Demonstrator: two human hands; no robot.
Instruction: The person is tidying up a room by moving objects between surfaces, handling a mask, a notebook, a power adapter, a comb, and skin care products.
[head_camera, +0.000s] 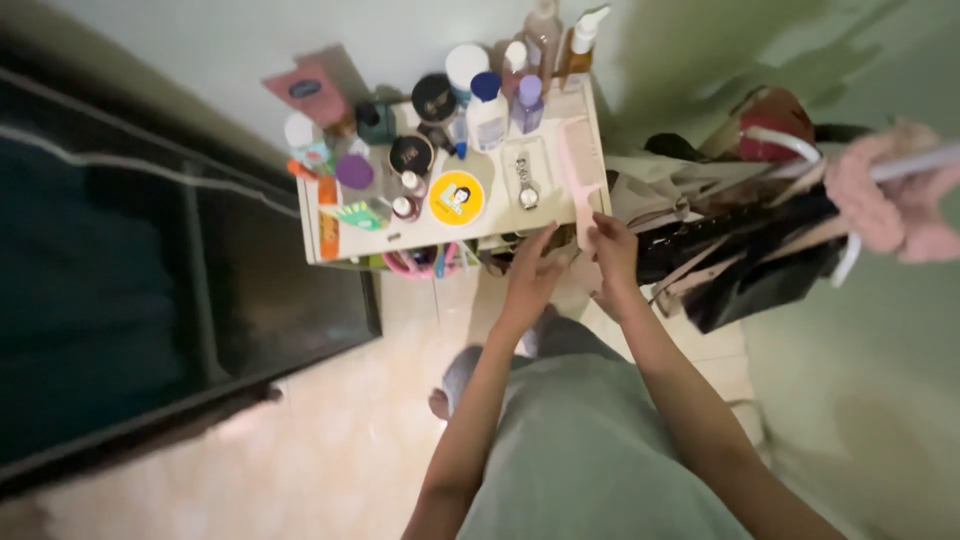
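A small cream shelf stands against the wall, crowded with bottles and jars. My left hand reaches to its front edge, fingers apart, just below a wristwatch. My right hand is at the shelf's front right corner, touching the lower end of a pink comb that lies along the right side. Whether the fingers grip the comb is unclear. A round yellow tin lies left of the watch.
Several lotion bottles and pump bottles stand at the shelf's back. A dark cabinet fills the left. Bags and dark clothes hang on the right, with a pink fluffy item. Tiled floor lies below.
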